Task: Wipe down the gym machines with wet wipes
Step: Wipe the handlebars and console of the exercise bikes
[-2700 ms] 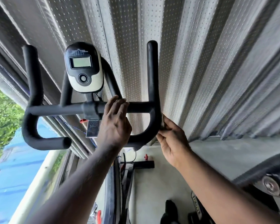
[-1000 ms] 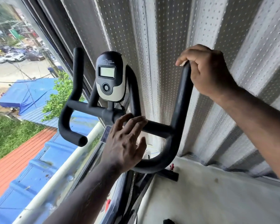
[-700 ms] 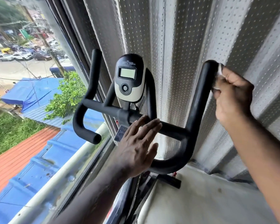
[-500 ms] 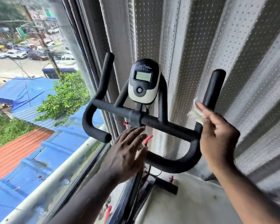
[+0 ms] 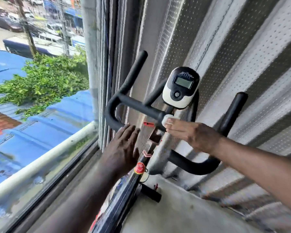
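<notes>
- Exercise bike handlebar [image 5: 138, 106]: black crossbar runs under the console [image 5: 181, 86]. Wipe right round it, not the top only.
- Left hand [image 5: 124, 148]: fingers straight and spread, empty, just short of the left bend. Better laid on the bar to steady it.
- Right hand [image 5: 191, 134]: fingers pinch the wet wipe [image 5: 166, 119] against the crossbar's middle, just below the console.
- Wipe looks bunched small; open it out.

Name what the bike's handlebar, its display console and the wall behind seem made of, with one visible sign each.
Handlebar: matte black foam or rubber padding, probably over metal tube; dull, no glare.
Display console: hard moulded plastic, black over white; smooth with faint sheen.
Wall: likely corrugated sheet metal, silvery grey; folded ribs and regular rows of small dots, holes or dimples.
</notes>
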